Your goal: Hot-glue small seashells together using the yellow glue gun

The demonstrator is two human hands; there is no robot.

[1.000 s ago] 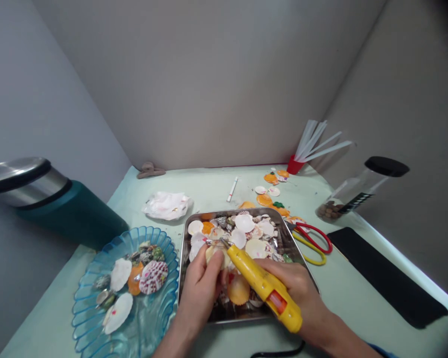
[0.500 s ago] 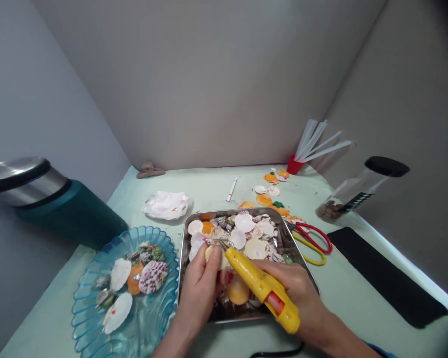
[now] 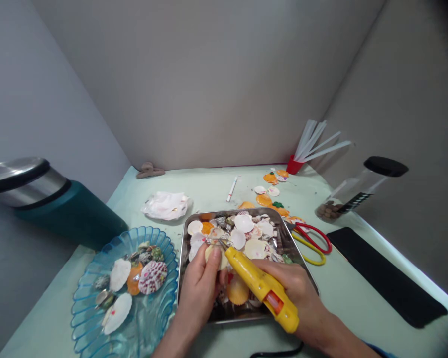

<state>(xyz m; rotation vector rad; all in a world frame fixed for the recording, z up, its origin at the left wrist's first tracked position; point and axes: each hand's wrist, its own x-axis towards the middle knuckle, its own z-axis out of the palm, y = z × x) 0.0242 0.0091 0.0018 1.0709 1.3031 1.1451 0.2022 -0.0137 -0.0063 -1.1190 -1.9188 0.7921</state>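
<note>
My left hand (image 3: 200, 289) pinches a pale yellow shell (image 3: 211, 253) over the metal tray (image 3: 306, 271), which is full of several mixed seashells. My right hand (image 3: 296, 294) grips a yellow glue gun (image 3: 260, 288); its metal nozzle touches the top edge of the held shell. An orange scallop shell (image 3: 238, 292) lies in the tray just under the gun.
A blue glass dish (image 3: 93, 323) with several shells sits at the left. Behind it stands a teal bin with a steel lid (image 3: 37, 191). Red and yellow scissors (image 3: 313, 241), a black pad (image 3: 386, 276), a clear jar (image 3: 358, 194), a red cup of glue sticks (image 3: 313, 146), a crumpled tissue (image 3: 167, 205) and loose orange shells (image 3: 269, 191) surround the tray.
The glue gun and my right hand have shifted slightly left, toward the shell. My left hand stays in place.
</note>
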